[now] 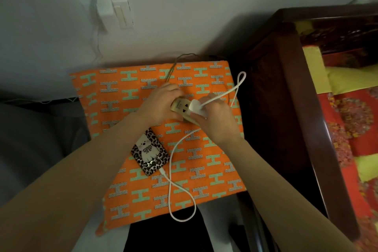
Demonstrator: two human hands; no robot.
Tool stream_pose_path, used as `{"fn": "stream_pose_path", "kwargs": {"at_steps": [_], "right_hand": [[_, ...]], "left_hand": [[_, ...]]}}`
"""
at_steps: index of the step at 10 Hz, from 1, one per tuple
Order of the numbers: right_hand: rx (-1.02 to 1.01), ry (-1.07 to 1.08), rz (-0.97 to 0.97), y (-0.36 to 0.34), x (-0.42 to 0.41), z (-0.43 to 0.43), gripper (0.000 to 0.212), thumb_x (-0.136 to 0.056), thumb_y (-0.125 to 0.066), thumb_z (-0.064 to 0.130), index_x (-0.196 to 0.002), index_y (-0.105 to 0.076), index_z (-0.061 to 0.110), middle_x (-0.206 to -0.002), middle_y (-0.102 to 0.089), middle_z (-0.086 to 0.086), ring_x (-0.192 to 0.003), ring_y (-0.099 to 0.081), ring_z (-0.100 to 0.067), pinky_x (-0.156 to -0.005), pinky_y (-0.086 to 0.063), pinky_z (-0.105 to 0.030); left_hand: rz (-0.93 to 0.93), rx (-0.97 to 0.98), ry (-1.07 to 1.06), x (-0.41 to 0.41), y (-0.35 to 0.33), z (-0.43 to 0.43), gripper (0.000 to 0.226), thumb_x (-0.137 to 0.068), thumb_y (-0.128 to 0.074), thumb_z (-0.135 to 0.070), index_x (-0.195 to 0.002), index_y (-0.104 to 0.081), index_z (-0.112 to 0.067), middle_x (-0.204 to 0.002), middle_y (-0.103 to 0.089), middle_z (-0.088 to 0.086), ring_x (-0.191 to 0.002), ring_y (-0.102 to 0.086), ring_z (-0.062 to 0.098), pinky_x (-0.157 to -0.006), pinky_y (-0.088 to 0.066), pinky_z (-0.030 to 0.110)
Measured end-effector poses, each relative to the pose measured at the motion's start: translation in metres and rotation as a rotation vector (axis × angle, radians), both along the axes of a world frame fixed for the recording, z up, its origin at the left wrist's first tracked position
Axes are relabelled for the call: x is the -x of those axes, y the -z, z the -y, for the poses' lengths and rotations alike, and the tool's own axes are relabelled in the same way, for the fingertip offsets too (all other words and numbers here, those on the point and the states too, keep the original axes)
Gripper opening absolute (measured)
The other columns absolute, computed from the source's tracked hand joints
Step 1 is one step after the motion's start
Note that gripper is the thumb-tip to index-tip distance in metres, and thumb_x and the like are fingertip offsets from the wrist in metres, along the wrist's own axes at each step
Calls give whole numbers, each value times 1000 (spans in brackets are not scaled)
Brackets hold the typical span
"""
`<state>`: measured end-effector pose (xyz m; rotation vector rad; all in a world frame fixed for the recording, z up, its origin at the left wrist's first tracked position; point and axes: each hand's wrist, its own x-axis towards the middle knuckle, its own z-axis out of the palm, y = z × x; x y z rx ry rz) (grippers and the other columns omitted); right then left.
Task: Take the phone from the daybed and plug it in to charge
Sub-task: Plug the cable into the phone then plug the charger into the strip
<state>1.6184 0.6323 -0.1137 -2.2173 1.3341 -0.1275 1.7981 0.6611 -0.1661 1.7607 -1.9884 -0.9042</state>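
Observation:
The phone (150, 151), in a leopard-print case with a white cartoon figure, lies face down on an orange cloth (214, 170) patterned with green H shapes. A white cable (173, 186) is plugged into its lower end and loops across the cloth up to a white charger plug (196, 107). My left hand (161, 104) grips a cream power strip (181, 107) from the left. My right hand (216, 122) holds the white charger plug against the strip's socket face.
A dark wooden daybed frame (290, 92) with a red and yellow cover (347, 129) stands to the right. On the white wall behind, a white adapter (104, 9) sits in a wall plate (123, 14). A grey cushion (30, 139) lies left.

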Motion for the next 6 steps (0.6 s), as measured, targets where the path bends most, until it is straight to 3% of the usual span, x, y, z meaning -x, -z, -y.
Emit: {"fn": "stream_pose_path", "kwargs": {"at_steps": [2, 4, 6], "right_hand": [[-28, 7, 14, 0, 2, -2, 22, -84, -68, 23, -91, -61, 4, -89, -57, -9, -71, -53, -25, -57, -35, -30], [-8, 64, 24, 10, 1, -7, 25, -78, -74, 22, -89, -60, 5, -88, -60, -11, -69, -54, -25, -56, -33, -29], [-5, 78, -207, -5, 2, -5, 37, -81, -67, 43, -100, -63, 11, -100, -61, -10, -86, -61, -30, -61, -42, -34]], "left_hand": [[-13, 5, 0, -2, -1, 0, 63, -58, -80, -46, -109, -62, -12, -105, -62, 4, -97, -50, 18, -84, -44, 37], [27, -4, 19, -2, -2, 1, 65, -60, -78, -49, -113, -62, -15, -108, -61, 0, -100, -48, 14, -87, -42, 34], [111, -36, 69, -3, -31, 0, 65, -66, -77, -41, -121, -57, -13, -117, -57, 4, -112, -49, 22, -94, -41, 40]]}}
